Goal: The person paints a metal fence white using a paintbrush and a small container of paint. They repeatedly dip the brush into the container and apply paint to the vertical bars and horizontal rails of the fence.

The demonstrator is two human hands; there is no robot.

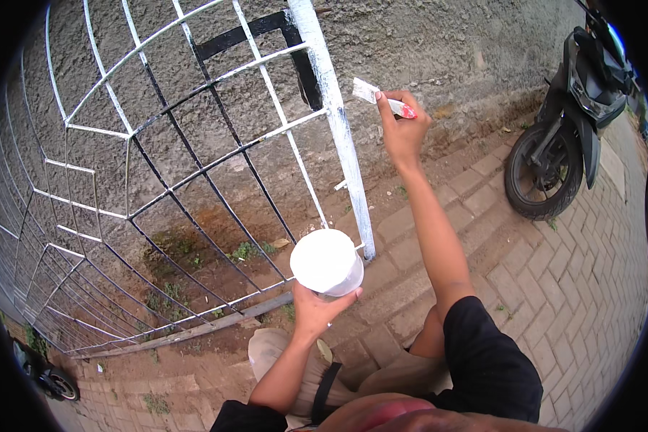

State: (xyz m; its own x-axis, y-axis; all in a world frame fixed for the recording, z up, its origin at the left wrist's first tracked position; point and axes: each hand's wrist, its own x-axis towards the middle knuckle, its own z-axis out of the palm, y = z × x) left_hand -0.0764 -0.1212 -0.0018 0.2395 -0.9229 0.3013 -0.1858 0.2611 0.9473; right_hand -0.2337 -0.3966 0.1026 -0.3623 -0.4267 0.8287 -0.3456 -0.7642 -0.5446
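Observation:
Low in front of me, my left hand (317,308) is wrapped round a small tub of white paint (327,261) from its near side. My right hand (406,128) is raised farther off to the right, closed round the handle of a paintbrush (367,91). The brush has white bristles and a red patch at the handle end; its tip points left, apart from the gate post. That post (336,115) is mostly white. The metal gate (230,155) beside it has some bars white and others still black, and a black rectangular frame (294,43) near its top.
A rough grey wall (439,50) stands behind the gate. A dark motorbike (569,122) is parked at the right on brick paving (525,281). Another motorbike (47,378) shows at the lower left. Soil and small weeds (248,250) lie along the gate's foot.

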